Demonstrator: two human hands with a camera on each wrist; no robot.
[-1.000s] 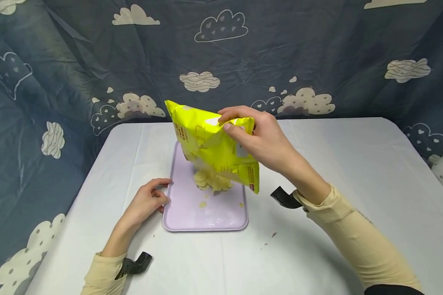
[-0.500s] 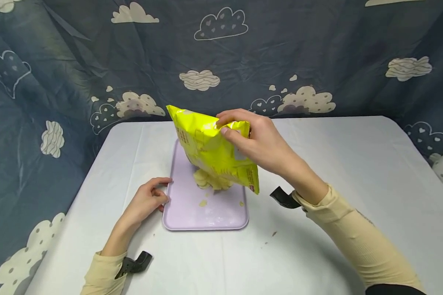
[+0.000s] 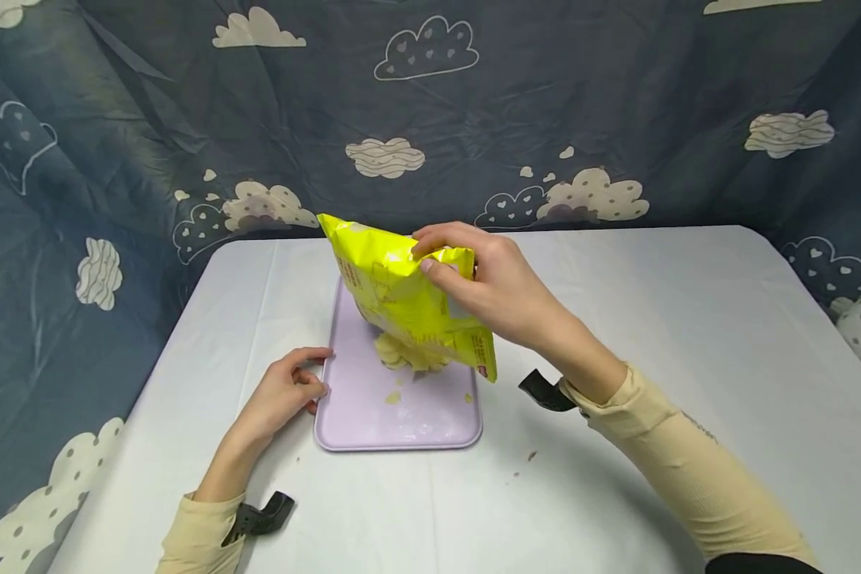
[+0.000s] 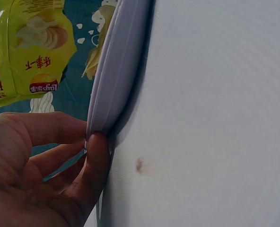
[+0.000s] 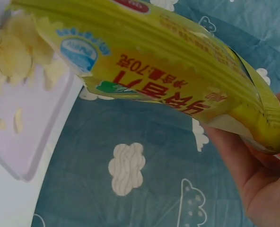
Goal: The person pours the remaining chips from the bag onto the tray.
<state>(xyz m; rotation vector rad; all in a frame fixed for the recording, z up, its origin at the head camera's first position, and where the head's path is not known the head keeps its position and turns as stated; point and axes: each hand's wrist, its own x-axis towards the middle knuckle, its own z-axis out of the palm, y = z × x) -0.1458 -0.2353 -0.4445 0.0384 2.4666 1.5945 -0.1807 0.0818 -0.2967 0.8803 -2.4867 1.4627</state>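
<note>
My right hand [image 3: 505, 287] grips a yellow potato chip bag [image 3: 402, 291] by its upper right part, thumb on the near side. Tilted, the bag hangs over a lilac tray [image 3: 395, 430], its lower edge just above a heap of potato chips [image 3: 402, 356]. The bag hides part of that heap. At the tray's left edge, my left hand [image 3: 280, 391] pinches the rim; the left wrist view shows thumb and fingers on either side of it. In the right wrist view, the chips [image 5: 12, 56] lie on the tray beyond the bag's end.
A white cloth covers the table [image 3: 617, 478], with a few small dark crumbs [image 3: 532, 457] right of the tray. Loose chip bits [image 3: 393, 398] lie on the tray's near half. Behind the table hangs a dark curtain [image 3: 430, 119] with cloud prints.
The right hand and the chip bag have sunk a little and shifted slightly left. My left hand stays at the tray rim, and the visible chips look much the same.
</note>
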